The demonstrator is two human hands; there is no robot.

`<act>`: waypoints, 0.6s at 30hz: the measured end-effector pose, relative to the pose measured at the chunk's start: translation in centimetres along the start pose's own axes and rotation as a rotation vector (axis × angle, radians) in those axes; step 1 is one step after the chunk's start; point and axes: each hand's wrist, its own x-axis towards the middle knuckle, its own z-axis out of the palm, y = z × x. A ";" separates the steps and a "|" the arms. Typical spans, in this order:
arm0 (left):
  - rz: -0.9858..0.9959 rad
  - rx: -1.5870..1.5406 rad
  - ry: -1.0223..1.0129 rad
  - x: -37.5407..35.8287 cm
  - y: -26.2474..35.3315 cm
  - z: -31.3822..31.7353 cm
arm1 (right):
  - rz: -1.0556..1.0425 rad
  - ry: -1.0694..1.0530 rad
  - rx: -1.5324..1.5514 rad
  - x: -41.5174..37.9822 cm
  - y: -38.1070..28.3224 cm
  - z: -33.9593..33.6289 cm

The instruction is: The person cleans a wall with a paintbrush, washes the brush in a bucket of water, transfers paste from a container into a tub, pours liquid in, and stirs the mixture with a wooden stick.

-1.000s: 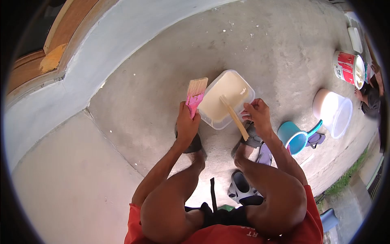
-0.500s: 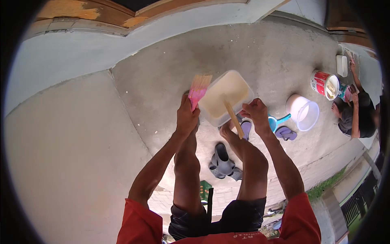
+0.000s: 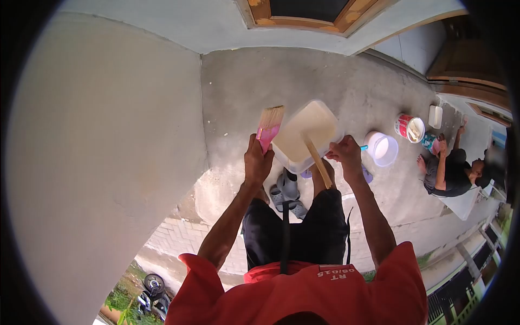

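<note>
My left hand [image 3: 258, 164] is closed around the pink handle of a paintbrush [image 3: 270, 123], whose pale bristles point up and away from me. My right hand [image 3: 345, 153] grips the near right edge of a white plastic tray [image 3: 286, 162] filled with cream-coloured paint. Across the tray's near rim leans a wooden stick [image 3: 318, 162], its far end in the paint. The brush is just left of the tray, bristles above the tray's left side. My right fingertips under the rim are partly hidden.
A bare grey wall [image 3: 119, 108] rises on my left. Grey clogs [image 3: 287, 189] lie by my feet. To the right are a translucent bucket [image 3: 383, 150], a red-and-white paint pail [image 3: 409, 128] and a seated person [image 3: 455, 170]. A wood-framed window [image 3: 303, 21] is ahead.
My view has shifted, with the left wall and window now showing more and a motorcycle visible at lower left. Both hands still hold the brush and tray, roughly level in front of me.
</note>
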 end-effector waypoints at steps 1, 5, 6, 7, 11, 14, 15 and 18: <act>0.006 -0.013 0.023 -0.6 0.3 -1.1 | -0.037 0.011 0.014 -1.1 -0.3 0.9; 0.072 0.006 0.032 -7.8 0.9 -7.1 | -0.086 -0.005 0.068 -8.7 1.0 4.3; 0.149 0.035 0.036 -9.5 1.0 -8.5 | -0.085 -0.009 0.061 -10.5 1.7 5.0; 0.234 0.066 0.046 -10.7 0.9 -9.9 | -0.100 -0.014 0.072 -12.0 2.1 5.8; 0.303 0.083 0.065 -16.6 0.8 -14.9 | -0.120 -0.021 0.105 -19.0 3.7 8.5; 0.271 0.055 0.042 -20.9 1.4 -17.8 | -0.171 -0.029 0.135 -22.9 5.6 10.0; 0.272 0.053 0.042 -22.3 1.4 -18.5 | -0.172 -0.017 0.151 -24.4 6.2 10.3; 0.210 0.055 0.038 -24.8 1.7 -20.2 | -0.240 -0.058 0.168 -26.1 7.5 10.5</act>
